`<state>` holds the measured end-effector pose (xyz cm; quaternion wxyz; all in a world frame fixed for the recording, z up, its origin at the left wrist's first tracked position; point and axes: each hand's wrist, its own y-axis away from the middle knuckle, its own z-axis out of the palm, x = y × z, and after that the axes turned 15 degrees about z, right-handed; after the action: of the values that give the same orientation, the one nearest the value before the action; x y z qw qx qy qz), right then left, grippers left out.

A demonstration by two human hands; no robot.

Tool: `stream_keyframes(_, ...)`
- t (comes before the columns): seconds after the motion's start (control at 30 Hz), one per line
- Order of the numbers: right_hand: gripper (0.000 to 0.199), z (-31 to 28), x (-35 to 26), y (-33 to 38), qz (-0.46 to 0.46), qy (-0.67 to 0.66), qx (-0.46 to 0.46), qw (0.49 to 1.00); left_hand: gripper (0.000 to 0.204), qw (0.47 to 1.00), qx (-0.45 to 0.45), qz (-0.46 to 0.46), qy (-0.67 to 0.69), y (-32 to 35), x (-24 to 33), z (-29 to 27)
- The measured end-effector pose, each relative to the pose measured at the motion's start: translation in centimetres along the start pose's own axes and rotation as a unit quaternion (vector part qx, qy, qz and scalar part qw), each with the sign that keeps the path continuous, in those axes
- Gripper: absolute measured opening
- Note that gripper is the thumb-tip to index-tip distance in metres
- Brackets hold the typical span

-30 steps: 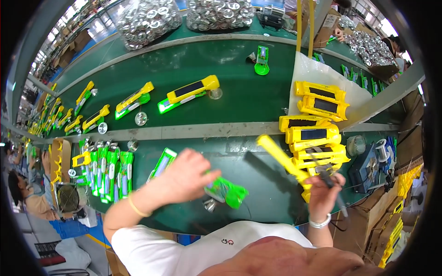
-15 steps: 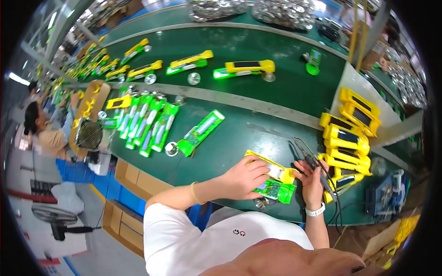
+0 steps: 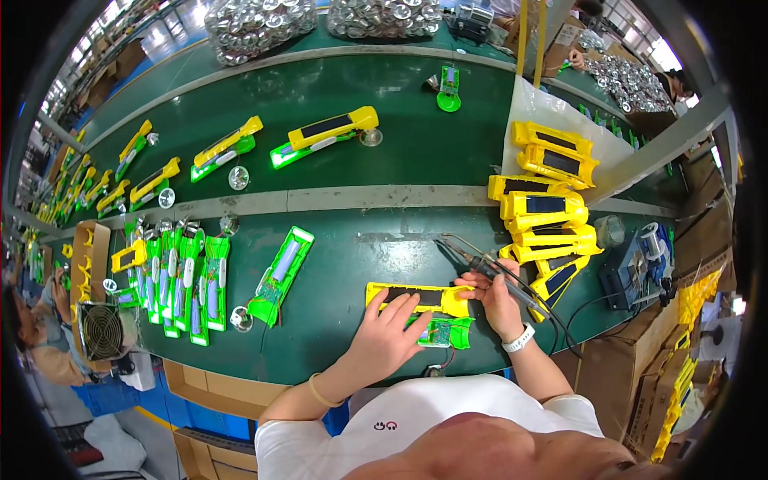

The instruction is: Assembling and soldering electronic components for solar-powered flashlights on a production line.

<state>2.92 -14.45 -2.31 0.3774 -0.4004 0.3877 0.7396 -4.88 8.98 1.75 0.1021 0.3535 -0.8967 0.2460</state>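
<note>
A yellow casing half with a dark panel (image 3: 420,298) lies on the green bench in front of me, beside a green casing half with a small circuit board (image 3: 442,331). My left hand (image 3: 386,338) rests flat on these two parts, fingers spread. My right hand (image 3: 498,301) grips a soldering iron (image 3: 472,258) like a pen; its thin tip points up and to the left, above the yellow casing's right end. A cable runs from the iron off to the right.
Stacked yellow casing halves (image 3: 548,214) lie to the right, near a solder spool (image 3: 653,238). A row of green casing halves (image 3: 182,276) and one loose one (image 3: 280,274) lie to the left. Assembled yellow-green units (image 3: 324,136) ride the belt beyond. A person sits at far left (image 3: 36,340).
The view has swung, so the parts now lie centred before me. My left hand has settled flat on the yellow and green casings, and the iron's tip has lifted left of my right hand.
</note>
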Motion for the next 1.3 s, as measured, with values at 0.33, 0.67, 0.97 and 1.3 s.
stream_keyframes(0.33,0.029,-0.4,-0.1,-0.3,-0.010,-0.018,0.042,0.999,0.047,1.000,-0.007,0.005,-0.003,-0.3,-0.8,-1.3)
stream_keyframes(0.67,0.031,-1.6,-2.0,2.1,-0.170,0.153,0.125,0.965,0.042,0.997,0.082,-0.003,0.010,-0.5,-3.1,-1.7)
stream_keyframes(0.97,0.029,-3.4,-0.5,6.2,-0.151,-0.116,0.172,0.967,0.069,0.999,-0.029,-0.021,-0.034,0.6,-2.3,-0.3)
stream_keyframes(1.3,0.017,-4.5,-0.4,7.4,-0.147,-0.080,0.183,0.969,0.045,0.987,0.035,0.040,-0.148,-0.7,-2.3,0.3)
